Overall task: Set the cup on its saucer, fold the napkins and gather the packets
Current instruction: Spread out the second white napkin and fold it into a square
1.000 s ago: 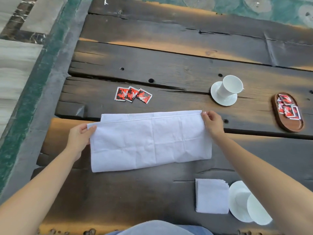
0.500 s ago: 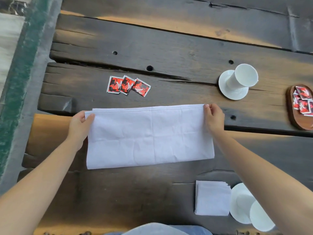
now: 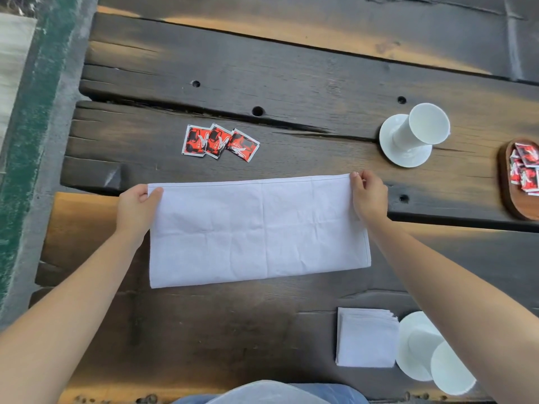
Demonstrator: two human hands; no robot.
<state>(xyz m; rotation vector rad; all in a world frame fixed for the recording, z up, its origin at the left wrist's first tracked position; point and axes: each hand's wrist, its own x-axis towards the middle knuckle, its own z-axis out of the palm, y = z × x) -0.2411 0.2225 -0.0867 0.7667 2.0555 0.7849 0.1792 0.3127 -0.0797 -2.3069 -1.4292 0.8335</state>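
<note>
Item under work: white napkin (image 3: 259,231), lying flat at the centre of the counter (image 3: 291,77), folded into a long band with its long edges running 9 to 3 o'clock.

Handling, as judged: thin cloth, light, limp and creased. It will sag and skew if lifted by one point, so the corners and hemmed edges are the sound places to grip.

Hands: the left hand (image 3: 137,208) pinches the far corner at 9 o'clock, thumb on top. The right hand (image 3: 369,196) pinches the far corner at 3 o'clock. Both are narrow, holding cloth.

Surroundings: three loose packets (image 3: 220,141) at 11 o'clock of the napkin. A cup (image 3: 420,129) on its saucer (image 3: 405,154) at 2 o'clock. A wooden tray (image 3: 504,182) with packets at 3 o'clock. A folded napkin stack (image 3: 366,338) at 5 o'clock.

Change: a second ago a strip of the lower layer showed beyond the top layer's far edge; now the far edges sit flush.
</note>
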